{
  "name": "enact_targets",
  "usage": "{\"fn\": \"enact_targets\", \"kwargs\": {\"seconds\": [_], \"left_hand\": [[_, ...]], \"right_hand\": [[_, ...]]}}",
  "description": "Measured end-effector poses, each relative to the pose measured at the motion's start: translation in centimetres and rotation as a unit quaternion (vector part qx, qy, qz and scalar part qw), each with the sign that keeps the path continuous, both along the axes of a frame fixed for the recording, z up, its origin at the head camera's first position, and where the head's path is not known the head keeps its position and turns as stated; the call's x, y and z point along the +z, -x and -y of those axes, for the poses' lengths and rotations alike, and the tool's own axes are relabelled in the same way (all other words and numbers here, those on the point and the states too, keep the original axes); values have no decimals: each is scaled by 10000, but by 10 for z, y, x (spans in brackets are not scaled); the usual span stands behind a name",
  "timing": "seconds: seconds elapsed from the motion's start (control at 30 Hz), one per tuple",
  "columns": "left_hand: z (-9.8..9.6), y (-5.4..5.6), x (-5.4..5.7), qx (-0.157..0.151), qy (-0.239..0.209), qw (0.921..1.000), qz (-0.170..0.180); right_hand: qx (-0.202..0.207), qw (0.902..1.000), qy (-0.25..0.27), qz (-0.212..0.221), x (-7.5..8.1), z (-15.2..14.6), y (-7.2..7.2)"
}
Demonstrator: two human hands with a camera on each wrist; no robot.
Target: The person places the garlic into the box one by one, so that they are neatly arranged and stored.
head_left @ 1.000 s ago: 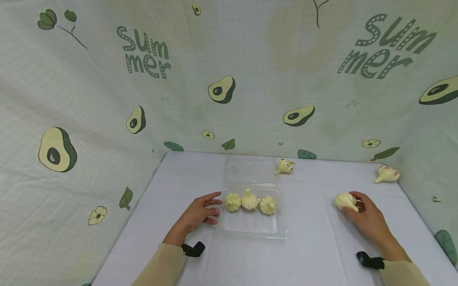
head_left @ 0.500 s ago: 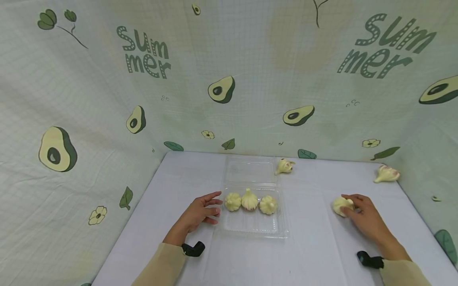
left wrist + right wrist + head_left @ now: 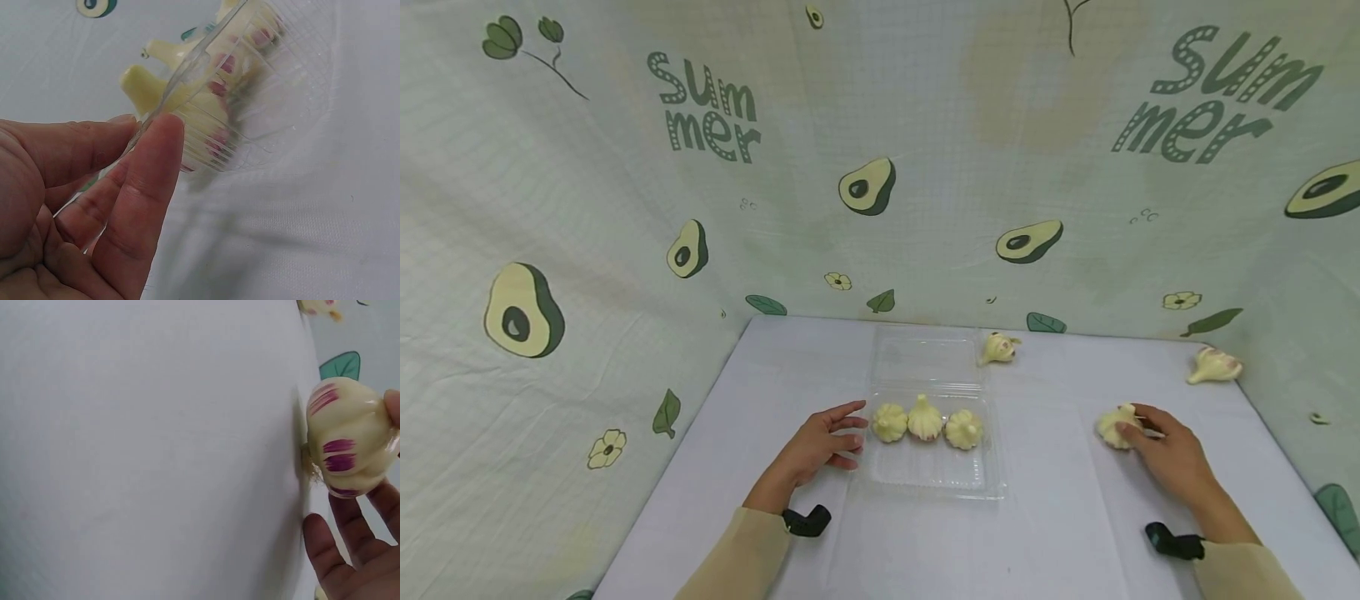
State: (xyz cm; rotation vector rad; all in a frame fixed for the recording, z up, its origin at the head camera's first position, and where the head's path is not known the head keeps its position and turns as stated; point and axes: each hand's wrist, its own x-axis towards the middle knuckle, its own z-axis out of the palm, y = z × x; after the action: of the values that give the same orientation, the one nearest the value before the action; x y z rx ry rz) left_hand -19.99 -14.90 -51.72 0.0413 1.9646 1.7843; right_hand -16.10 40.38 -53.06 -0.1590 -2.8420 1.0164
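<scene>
My right hand (image 3: 1168,454) holds a pale garlic bulb (image 3: 1118,427) at the right of the table, its stem pointing up. Purple streaks mark the garlic bulb (image 3: 347,437) in the right wrist view, where its root end is close to the cloth. My left hand (image 3: 820,446) is at the left side of an open clear plastic container (image 3: 925,477). In the left wrist view, thumb and fingers (image 3: 153,150) pinch the container's rim. Three garlic bulbs (image 3: 924,419) sit in a row inside the container, stems up in the left wrist view.
A loose garlic bulb (image 3: 999,347) lies beside the container's raised or flat-lying lid (image 3: 927,357) at the back. Another garlic bulb (image 3: 1214,365) lies at the back right corner. A printed cloth (image 3: 947,167) walls the white table (image 3: 1045,533) at the back and sides.
The garlic bulb in my right hand has turned from lying with its stem sideways to standing stem up. The right hand shifted slightly; the left hand stayed at the container.
</scene>
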Motion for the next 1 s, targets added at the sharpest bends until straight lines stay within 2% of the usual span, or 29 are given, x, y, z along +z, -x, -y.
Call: {"fn": "enact_targets", "kwargs": {"seconds": [0.13,0.4,0.7,1.0], "left_hand": [[1,0,0,-6,-15,10000,4],[1,0,-2,-34,-32,10000,7],[1,1,-5,14,-30,10000,19],[1,0,-4,-3,-59,10000,-31]], "right_hand": [[-91,9999,-61,-2,4,-1,0],[-665,9977,-88,38,7,2,-1],[-644,9974,190,-241,7,15,-3],[-621,9973,377,-129,16,41,0]]}}
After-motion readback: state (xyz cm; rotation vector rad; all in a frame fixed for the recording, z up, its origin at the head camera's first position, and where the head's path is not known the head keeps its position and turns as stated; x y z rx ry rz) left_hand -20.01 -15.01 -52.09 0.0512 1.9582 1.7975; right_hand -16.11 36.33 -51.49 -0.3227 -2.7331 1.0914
